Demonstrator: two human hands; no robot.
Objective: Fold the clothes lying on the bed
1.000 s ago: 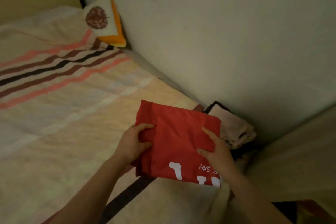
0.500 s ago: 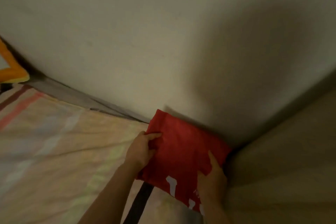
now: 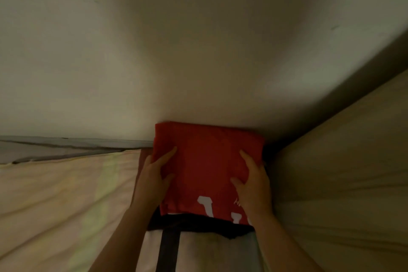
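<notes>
Dim light falls on a plain wall point(image 3: 198, 51) where a bed point(image 3: 55, 201) with a pale striped sheet meets a corner. A folded red shirt point(image 3: 207, 165) with white lettering sits against the wall atop a dark garment point(image 3: 198, 226). The left hand point(image 3: 154, 179) grips the shirt's left edge, thumb on top; the right hand point(image 3: 254, 185) grips its right edge the same way, beside a beige cushion point(image 3: 342, 183).

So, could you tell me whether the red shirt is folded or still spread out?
Folded: the red shirt is a compact rectangle with straight edges, held between both hands against the wall.
</notes>
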